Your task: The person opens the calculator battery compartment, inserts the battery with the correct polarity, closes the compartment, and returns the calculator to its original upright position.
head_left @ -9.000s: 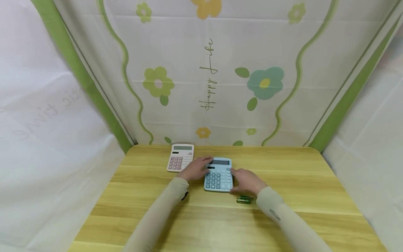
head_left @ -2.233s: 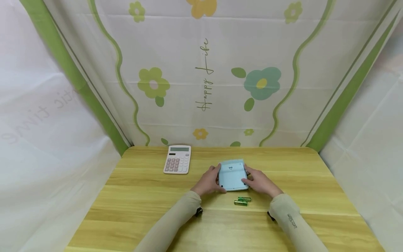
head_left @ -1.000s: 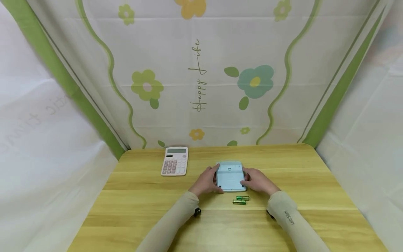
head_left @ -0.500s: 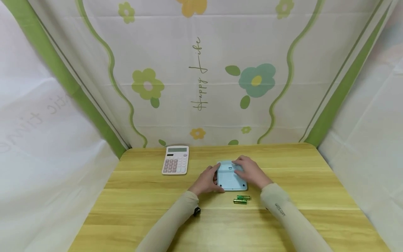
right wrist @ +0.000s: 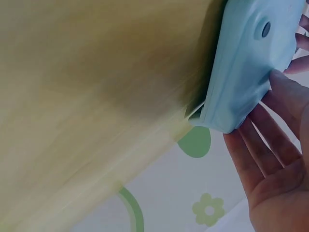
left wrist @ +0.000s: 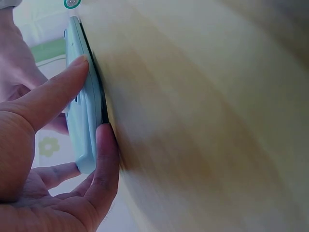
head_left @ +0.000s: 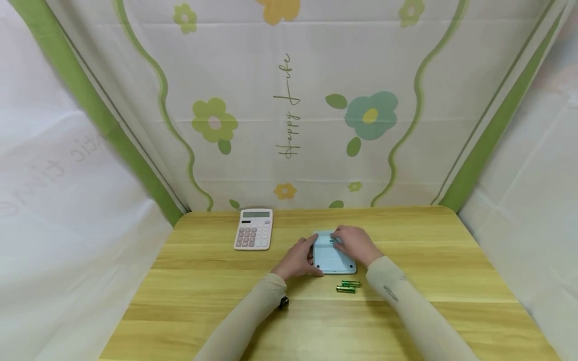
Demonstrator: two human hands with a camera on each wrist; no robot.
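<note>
In the head view, we see the light-blue calculator (head_left: 333, 260) lying face down on the wood-grain table (head_left: 180, 306), between the person's two hands and a little right of the middle. The left hand (head_left: 296, 258) grasps it by its left side, with the thumb at the near corner and a finger at the far one. The right hand (head_left: 356, 244) bends over the far right part of the back, its thumb and fingertips around the small latch; we cannot tell whether they pinch it or only press. Just nearer to the person, we find two green batteries (head_left: 345, 289) lying side by side. Well to the left, near the back edge, a pink-and-white calculator (head_left: 253, 229) lies face up. Behind the table we see a flowered curtain (head_left: 253, 65) with the words "Happy Life".

In the left wrist view, we look along the blue calculator's edge. The left thumb presses on the edge, another finger lies along the side next to the table, and the right hand shows beyond. A battery end peeks in at the top.

In the right wrist view, we see the right thumb touching the back and the fingers reaching to the far edge. A dark round foot (right wrist: 266, 29) shows near one corner, and left-hand fingertips appear at the frame's edge.
</note>
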